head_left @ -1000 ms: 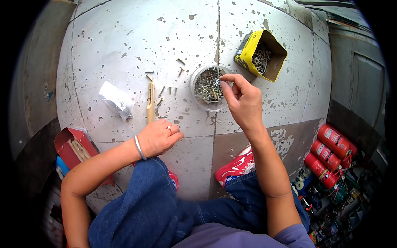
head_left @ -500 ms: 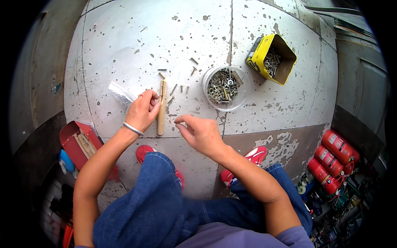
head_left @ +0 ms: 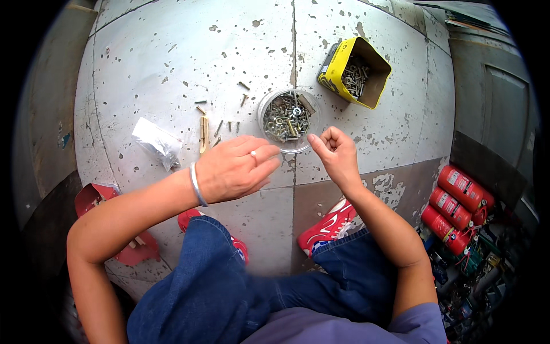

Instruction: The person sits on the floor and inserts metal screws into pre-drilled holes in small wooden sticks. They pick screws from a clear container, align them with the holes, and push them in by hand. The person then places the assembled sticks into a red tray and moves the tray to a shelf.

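My left hand point(head_left: 235, 168), with a ring and a metal bracelet, reaches rightward over the floor, palm down and fingers stretched out. It covers the lower part of a wooden stick point(head_left: 204, 131). Right of it, my right hand point(head_left: 339, 156) has its fingers curled beside the thumb; whether anything is in them is hidden. Its thumb is near the rim of a clear plastic tub point(head_left: 314, 137) full of bolts, nuts and washers point(head_left: 286, 119). Loose screws point(head_left: 219, 127) lie between stick and tub. A clear plastic bag point(head_left: 157, 143) lies left of the stick.
A yellow tin point(head_left: 338, 69) holding screws lies tipped behind the tub. Red fire extinguishers point(head_left: 450, 212) and dark clutter are at right. A red container point(head_left: 86, 198) with pieces of wood sits at left, partly behind my left arm. My red shoes point(head_left: 326, 229) stand on the floor.
My left hand has left the stick's side and moved right, its fingers stretching out. My right hand has moved right and up to the tub. The whole view has shifted slightly.
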A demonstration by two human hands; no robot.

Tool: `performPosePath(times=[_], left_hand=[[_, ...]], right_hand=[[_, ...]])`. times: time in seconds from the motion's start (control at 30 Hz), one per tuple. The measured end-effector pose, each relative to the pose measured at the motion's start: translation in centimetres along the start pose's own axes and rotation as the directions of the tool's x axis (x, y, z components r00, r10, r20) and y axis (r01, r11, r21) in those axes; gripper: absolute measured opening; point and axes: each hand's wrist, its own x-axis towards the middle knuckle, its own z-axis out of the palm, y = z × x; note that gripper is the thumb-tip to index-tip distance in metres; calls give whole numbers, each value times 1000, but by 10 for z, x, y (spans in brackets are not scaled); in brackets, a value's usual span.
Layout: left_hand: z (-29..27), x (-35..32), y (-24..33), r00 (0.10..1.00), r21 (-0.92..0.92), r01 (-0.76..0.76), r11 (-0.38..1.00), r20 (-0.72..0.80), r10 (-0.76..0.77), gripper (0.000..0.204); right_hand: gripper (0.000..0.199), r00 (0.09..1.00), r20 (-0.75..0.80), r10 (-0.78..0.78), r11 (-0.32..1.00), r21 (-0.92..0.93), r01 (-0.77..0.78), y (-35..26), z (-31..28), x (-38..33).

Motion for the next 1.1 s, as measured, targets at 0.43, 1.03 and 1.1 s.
performPosePath(times=[0.43,1.03,1.1], left_hand=[[21,91,-40,826,270,-99,958,559,-72,76],[23,82,-41,855,277,-107,955,516,-54,75],[13,81,-40,839,288,-102,952,539,-74,76]], right_hand=[[27,975,195,103,918,360,-169,21,-4,11],[27,971,222,92,910,376,-173,21,-4,13],[28,972,217,90,916,365,-166,22,-5,15]])
